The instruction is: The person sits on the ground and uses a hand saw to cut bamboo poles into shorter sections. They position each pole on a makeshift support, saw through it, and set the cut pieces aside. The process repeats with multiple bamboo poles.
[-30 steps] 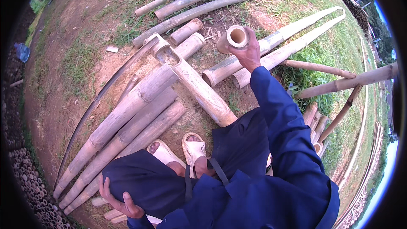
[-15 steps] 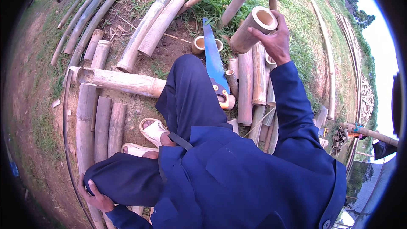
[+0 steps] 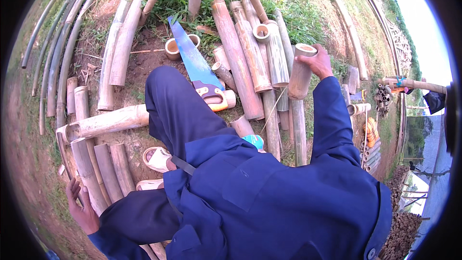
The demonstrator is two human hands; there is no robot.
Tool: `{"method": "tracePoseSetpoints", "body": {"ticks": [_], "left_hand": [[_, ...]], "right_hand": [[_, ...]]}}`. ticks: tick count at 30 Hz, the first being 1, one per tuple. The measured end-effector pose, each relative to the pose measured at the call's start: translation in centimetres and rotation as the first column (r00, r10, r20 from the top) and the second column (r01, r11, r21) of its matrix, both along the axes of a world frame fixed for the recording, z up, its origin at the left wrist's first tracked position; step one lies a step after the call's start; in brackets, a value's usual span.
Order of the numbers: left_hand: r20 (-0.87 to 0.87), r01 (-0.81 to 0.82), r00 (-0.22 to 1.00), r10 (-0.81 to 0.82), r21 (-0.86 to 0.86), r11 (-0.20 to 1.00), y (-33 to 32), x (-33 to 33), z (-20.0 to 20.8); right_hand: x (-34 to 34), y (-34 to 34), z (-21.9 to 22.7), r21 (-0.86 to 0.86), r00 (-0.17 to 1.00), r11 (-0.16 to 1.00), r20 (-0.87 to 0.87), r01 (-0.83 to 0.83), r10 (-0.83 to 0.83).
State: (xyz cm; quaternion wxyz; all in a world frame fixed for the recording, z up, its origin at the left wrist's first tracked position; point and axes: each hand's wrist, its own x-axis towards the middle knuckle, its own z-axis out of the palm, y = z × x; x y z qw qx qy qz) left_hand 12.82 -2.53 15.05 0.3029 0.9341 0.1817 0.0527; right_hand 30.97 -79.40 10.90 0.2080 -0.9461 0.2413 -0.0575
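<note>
My right hand [image 3: 317, 62] is closed around a short bamboo section [image 3: 300, 81], gripped near its open, pale-rimmed upper end over the bamboo on my right. My left hand [image 3: 83, 208] is off to the left beside my knee, thumb and fingers apart, nothing seen in it. Next to its fingertips are the lower end of a thin dark strip [image 3: 63, 154] and a bamboo length [image 3: 89, 175]; whether it touches them I cannot tell. A handsaw [image 3: 192, 60] with a blue blade and a black and orange handle lies beyond my right knee, its handle by a thick bamboo pole [image 3: 115, 121].
Cut bamboo lengths [image 3: 238, 58] lie side by side ahead to the right, a bamboo ring [image 3: 261, 32] on top. Small bamboo rings [image 3: 173, 48] sit by the saw. Long poles [image 3: 79, 29] stretch across the grass at far left. A blue and white thing [image 3: 253, 140] lies by my thigh.
My right hand has lowered the bamboo section toward me. My left hand has left my knee and moved outward and forward, fingers spreading. The view has shifted, showing more bamboo ahead.
</note>
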Motion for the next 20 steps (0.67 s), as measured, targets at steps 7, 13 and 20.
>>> {"method": "tracePoseSetpoints", "body": {"ticks": [7, 13, 20], "left_hand": [[-0.123, -0.048, 0.992, 0.039, -0.072, 0.996, 2.3, -0.5, -3.5], [-0.166, -0.17, 0.975, 0.148, -0.129, 0.977, 5.6, -5.1, -4.8], [-0.456, -0.42, 0.87, 0.189, -0.483, 0.768, 13.5, -11.9, -7.1]], "right_hand": [[2.7, 3.1, -3.0, -0.01, 0.977, 0.999, -0.208, -0.042, 0.039], [5.6, 4.7, 0.0, 0.042, 0.979, 0.999, -0.2, -0.034, 0.042], [4.9, 0.7, 1.9, -0.102, 0.979, 0.995, -0.204, -0.02, -0.001]]}}
